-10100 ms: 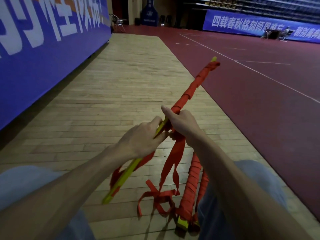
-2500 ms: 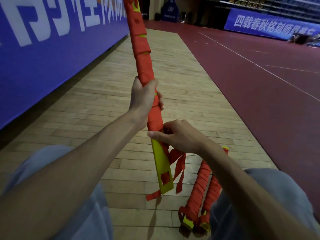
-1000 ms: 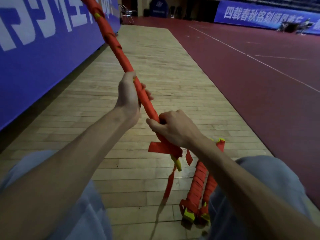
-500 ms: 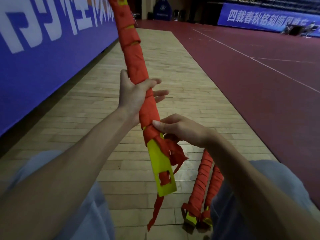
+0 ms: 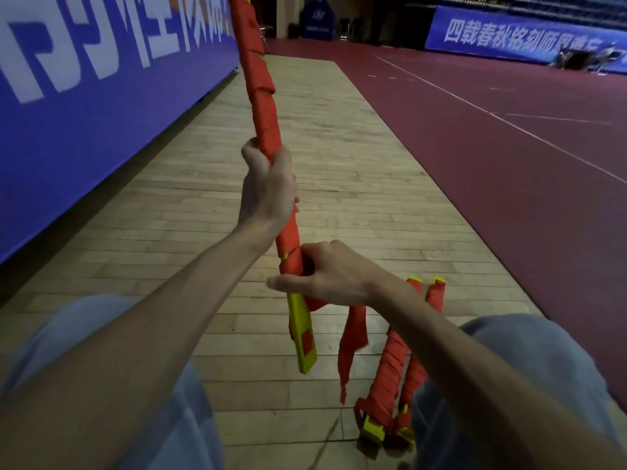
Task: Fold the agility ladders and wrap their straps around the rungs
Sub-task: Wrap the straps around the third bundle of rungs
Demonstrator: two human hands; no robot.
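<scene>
1. Holding the ladder bundle (image 5: 261, 106) near upright over the wooden floor (image 5: 339, 164), with left hand (image 5: 268, 184) clenched round the wrapped middle, right hand (image 5: 325, 276) curled round the lowest turns, thumb stretched out
2. Only partly wound at the bottom, with the yellow rung ends (image 5: 303, 337) bare and a strap tail (image 5: 351, 337) dangling loose beside them
3. Could unravel upward on easing the right-hand grip before tucking the tail
4. Could fan apart at the bare ends when wound slack there
5. Might snag or knock the two finished bundles (image 5: 390, 362) lying beside the right leg, just below the tail
6. Risks ending with too short a tail to tuck, through heavy overlapping of turns
</scene>
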